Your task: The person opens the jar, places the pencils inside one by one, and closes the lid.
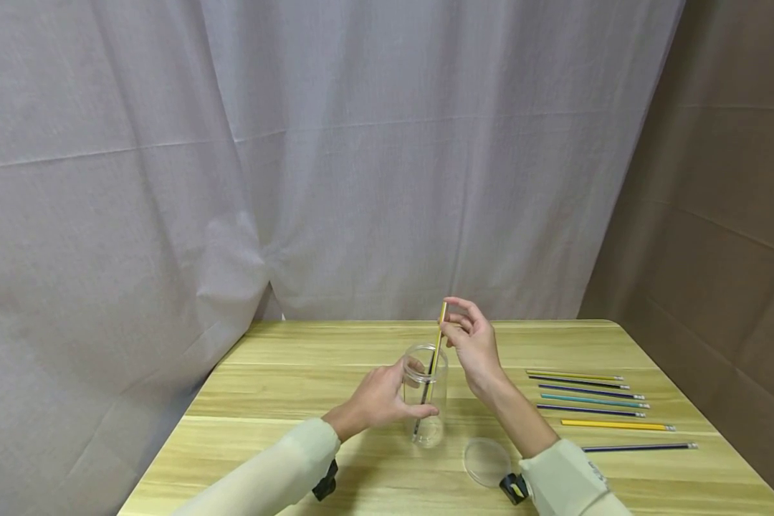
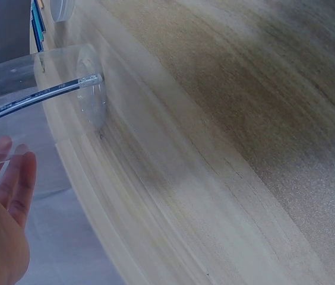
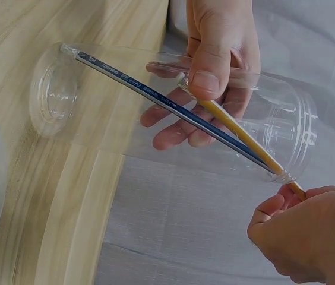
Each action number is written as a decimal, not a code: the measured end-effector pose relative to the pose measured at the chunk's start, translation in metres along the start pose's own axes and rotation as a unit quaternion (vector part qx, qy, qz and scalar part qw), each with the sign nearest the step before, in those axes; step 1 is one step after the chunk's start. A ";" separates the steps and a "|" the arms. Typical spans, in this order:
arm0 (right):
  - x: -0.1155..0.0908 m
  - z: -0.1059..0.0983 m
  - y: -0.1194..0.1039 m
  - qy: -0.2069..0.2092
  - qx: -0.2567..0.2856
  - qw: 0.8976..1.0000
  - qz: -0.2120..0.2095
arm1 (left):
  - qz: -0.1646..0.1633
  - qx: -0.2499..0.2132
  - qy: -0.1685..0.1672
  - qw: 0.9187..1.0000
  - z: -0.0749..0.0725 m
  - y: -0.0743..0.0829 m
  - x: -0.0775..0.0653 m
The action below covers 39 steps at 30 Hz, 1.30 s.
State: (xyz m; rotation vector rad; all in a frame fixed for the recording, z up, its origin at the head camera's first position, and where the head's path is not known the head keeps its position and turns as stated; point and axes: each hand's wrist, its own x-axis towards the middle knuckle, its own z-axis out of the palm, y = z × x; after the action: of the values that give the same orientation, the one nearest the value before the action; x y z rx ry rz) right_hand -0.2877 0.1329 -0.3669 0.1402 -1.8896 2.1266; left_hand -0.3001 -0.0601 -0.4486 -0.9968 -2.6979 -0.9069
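Note:
A clear plastic jar (image 1: 431, 431) stands upright on the table, and my left hand (image 1: 377, 398) grips it around the side with the thumb in front. My right hand (image 1: 477, 347) pinches a yellow pencil (image 3: 233, 123) near its upper end, above the jar's rim. Most of that pencil slants down inside the jar, its eraser end lowest and above the bottom, as the right wrist view shows. A dark blue pencil (image 3: 155, 102) leans inside too, eraser end down at the jar's base.
A round clear lid (image 1: 486, 462) lies in front of the jar, near the right sleeve. Several pencils lie in a spread row at the right, among them a teal pencil (image 1: 593, 400) and a thick yellow pencil (image 1: 615, 425). Grey curtain (image 1: 374, 179) hangs behind the table.

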 end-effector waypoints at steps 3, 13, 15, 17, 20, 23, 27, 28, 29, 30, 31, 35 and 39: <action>0.000 0.000 0.001 -0.003 -0.001 1.000 0.004 | -0.001 -0.002 -0.001 1.000 0.000 0.000 0.000; -0.002 -0.003 0.001 -0.010 -0.020 1.000 0.012 | 0.005 0.005 -0.001 1.000 0.000 0.000 0.000; -0.002 -0.004 0.001 -0.009 -0.022 1.000 0.014 | 0.005 0.005 0.000 1.000 -0.001 -0.001 0.000; -0.002 -0.005 0.002 -0.006 -0.022 1.000 0.017 | 0.004 0.005 0.000 1.000 -0.001 -0.002 0.000; -0.001 -0.007 0.004 -0.003 -0.023 1.000 0.021 | 0.003 0.002 0.002 1.000 0.000 -0.002 -0.001; -0.001 -0.009 0.005 0.000 -0.021 1.000 0.022 | 0.003 0.003 0.003 1.000 0.000 -0.003 -0.001; -0.002 -0.013 0.006 0.005 -0.023 1.000 0.021 | 0.002 0.001 0.002 1.000 0.001 -0.003 -0.001; -0.002 -0.016 0.006 0.006 -0.026 0.999 0.021 | 0.002 -0.001 0.002 1.000 0.001 -0.003 -0.001; -0.002 -0.018 0.007 0.007 -0.030 0.999 0.020 | 0.000 -0.003 0.002 1.000 0.001 -0.003 -0.001; -0.003 -0.020 0.007 0.007 -0.034 0.999 0.021 | -0.001 -0.006 0.001 1.000 0.001 -0.002 -0.001; -0.003 -0.023 0.008 0.007 -0.039 0.999 0.022 | -0.003 -0.008 0.000 1.000 0.000 -0.002 -0.001; -0.004 -0.038 0.013 0.010 -0.048 0.998 0.029 | -0.008 -0.018 -0.002 1.000 -0.001 -0.001 -0.002; -0.006 -0.056 0.020 0.020 -0.051 0.998 0.042 | -0.009 -0.019 -0.002 1.000 -0.001 0.000 -0.002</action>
State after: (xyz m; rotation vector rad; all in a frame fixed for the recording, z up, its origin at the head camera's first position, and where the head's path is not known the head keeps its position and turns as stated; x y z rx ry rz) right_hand -0.2811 0.1853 -0.3950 -0.0026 -2.0083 2.0646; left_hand -0.2980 -0.0617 -0.4483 -0.9840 -2.7072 -0.9651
